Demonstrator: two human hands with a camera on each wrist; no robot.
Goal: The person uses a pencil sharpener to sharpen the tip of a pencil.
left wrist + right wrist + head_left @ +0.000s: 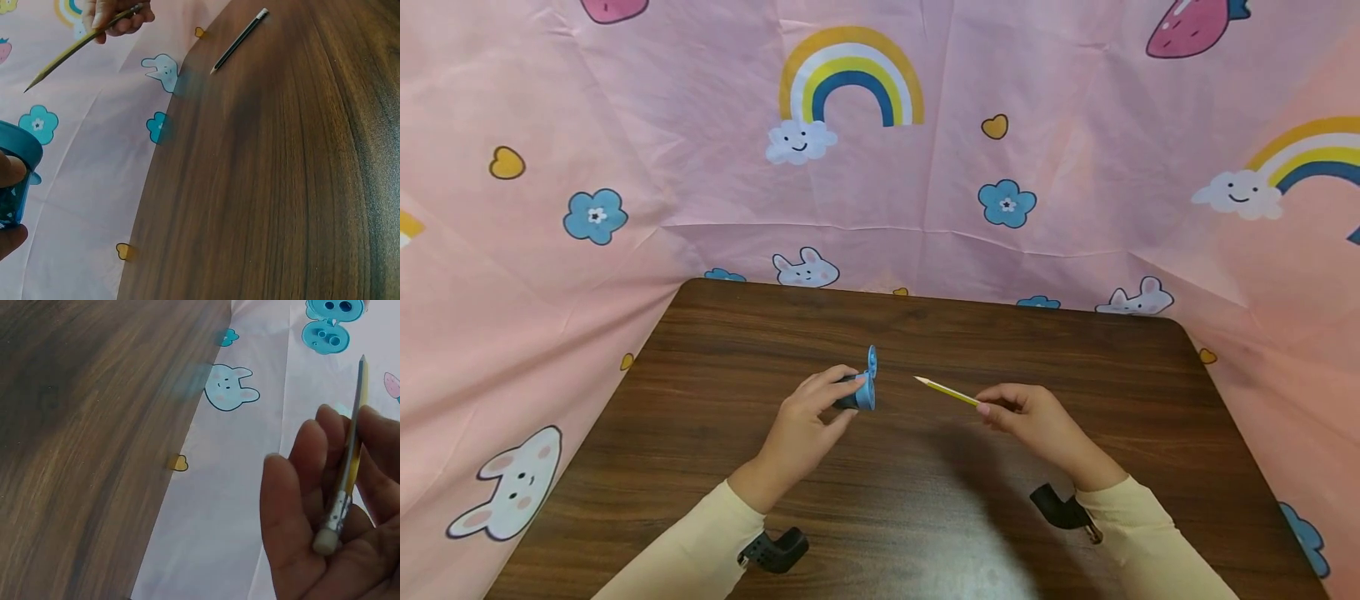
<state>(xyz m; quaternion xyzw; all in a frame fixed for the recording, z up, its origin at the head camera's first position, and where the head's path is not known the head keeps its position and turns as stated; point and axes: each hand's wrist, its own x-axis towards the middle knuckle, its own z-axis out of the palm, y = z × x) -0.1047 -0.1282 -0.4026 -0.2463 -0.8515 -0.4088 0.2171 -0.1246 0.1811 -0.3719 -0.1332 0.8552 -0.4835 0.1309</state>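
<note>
My left hand point(801, 425) grips a blue pencil sharpener point(865, 392) between thumb and fingers, above the table. Its round lid point(872, 361) is flipped up, and two holes show in its top point(336, 306) in the right wrist view. A yellow striped pencil point(947, 391) is pinched in my right hand point(1037, 421), with its sharpened tip pointing left at the sharpener. A gap separates tip and sharpener. The pencil's pale eraser point(326, 541) lies toward the palm. In the left wrist view, the sharpener's see-through body point(12, 200) is partly covered by fingers.
A second, dark pencil with a white end point(240, 40) lies on the tabletop in the left wrist view. The brown wooden table point(760, 333) has a pink patterned cloth point(700, 125) behind it and at its sides. Black camera mounts point(775, 550) sit on both wrists.
</note>
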